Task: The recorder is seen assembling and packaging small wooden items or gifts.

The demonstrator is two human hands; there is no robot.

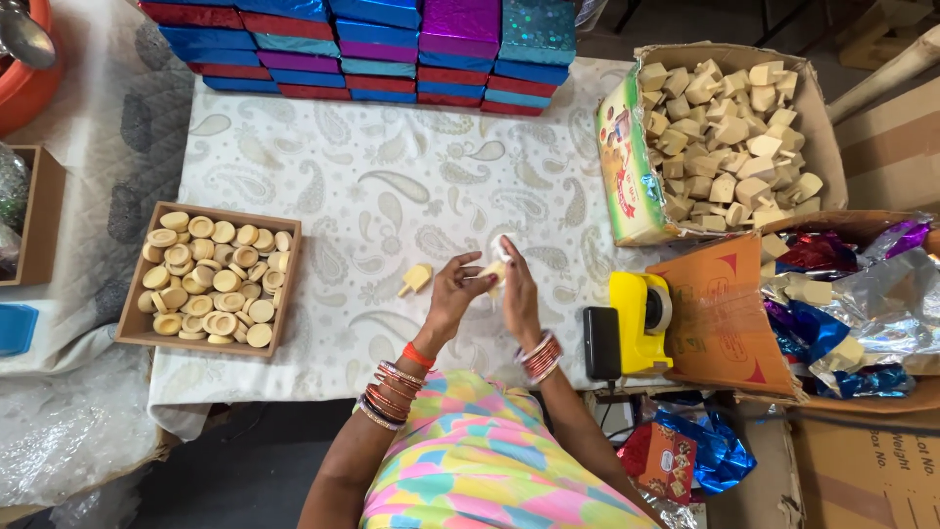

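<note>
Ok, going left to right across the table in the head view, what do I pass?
Wooden tray of round pieces → loose wooden piece → left hand → right hand → yellow tape dispenser → foil wrappers.

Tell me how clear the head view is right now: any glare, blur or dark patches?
Head view: even, soft light on the paisley tablecloth; glare on the foil wrappers; both hands slightly soft, so the pale piece between them lacks detail; the floor at the bottom lies in shadow.
</note>
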